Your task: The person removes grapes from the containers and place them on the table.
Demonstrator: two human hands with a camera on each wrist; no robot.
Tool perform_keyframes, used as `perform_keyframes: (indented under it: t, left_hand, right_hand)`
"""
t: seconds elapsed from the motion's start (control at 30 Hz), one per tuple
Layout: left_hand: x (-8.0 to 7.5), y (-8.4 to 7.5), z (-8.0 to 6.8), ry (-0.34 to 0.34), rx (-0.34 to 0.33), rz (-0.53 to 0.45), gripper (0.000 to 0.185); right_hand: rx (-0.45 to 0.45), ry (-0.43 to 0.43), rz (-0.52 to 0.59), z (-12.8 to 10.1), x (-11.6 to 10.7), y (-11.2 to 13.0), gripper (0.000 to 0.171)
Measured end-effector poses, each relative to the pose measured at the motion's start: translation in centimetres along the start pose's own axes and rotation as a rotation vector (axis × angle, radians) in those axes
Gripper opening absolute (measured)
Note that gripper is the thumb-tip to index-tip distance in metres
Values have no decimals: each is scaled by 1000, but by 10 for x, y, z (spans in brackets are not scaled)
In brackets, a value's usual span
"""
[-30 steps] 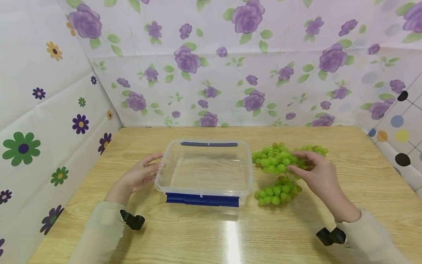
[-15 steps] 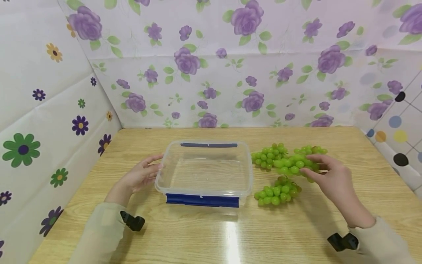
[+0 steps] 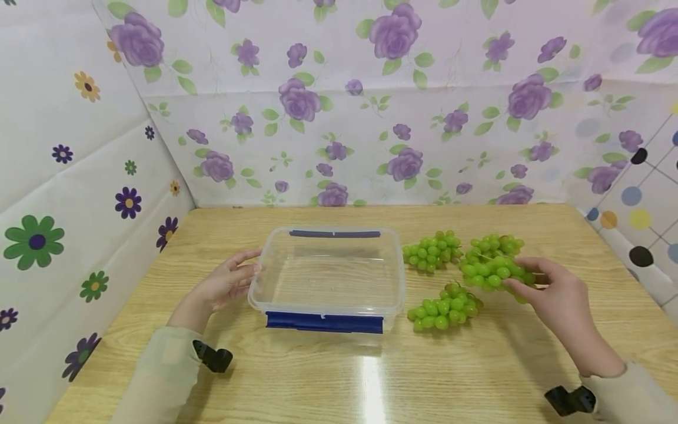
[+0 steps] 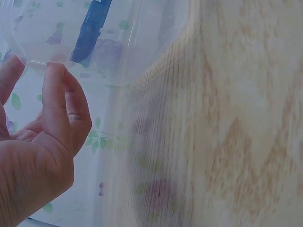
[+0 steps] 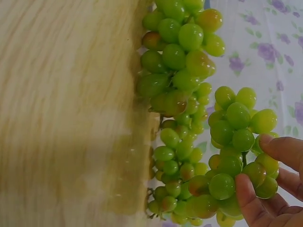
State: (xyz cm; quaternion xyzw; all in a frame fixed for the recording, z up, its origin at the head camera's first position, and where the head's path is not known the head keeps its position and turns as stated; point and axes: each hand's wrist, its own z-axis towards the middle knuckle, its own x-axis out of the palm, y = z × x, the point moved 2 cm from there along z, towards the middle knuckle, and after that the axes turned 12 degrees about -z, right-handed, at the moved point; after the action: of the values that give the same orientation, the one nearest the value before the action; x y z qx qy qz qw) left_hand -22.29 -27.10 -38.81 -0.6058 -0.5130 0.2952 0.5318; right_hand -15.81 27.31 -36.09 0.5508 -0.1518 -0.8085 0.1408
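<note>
A clear plastic container (image 3: 325,277) with blue latches stands open in the middle of the wooden table. My left hand (image 3: 249,268) rests with straight fingers (image 4: 54,94) against the container's (image 4: 94,38) left rim. To the right, my right hand (image 3: 521,278) pinches a bunch of green grapes (image 3: 489,271) held just above the table. In the right wrist view its fingertips (image 5: 248,194) grip the lower grapes of that bunch (image 5: 236,137). A second bunch (image 3: 431,250) lies behind on the left, and a third (image 3: 442,306) lies in front near the container's right corner.
More green grapes (image 3: 498,242) lie just behind the held bunch. Flowered sheets (image 3: 339,118) wall in the table at the back and on both sides. Bare wood (image 3: 371,377) stretches in front of the container.
My right hand has drawn one grape bunch to the right, away from the back left bunch, and lifted it slightly. The left hand and the container have stayed still.
</note>
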Motion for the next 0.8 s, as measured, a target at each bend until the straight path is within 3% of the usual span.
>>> perform_keyframes:
  t: [0.5, 0.8]
  left_hand:
    - [0, 0, -2, -10, -1, -7, 67]
    - [1, 0, -4, -15, 5, -12, 67]
  right_hand:
    - [-15, 3, -31, -3, 7, -19, 38]
    - [3, 51, -24, -7, 18, -27, 41]
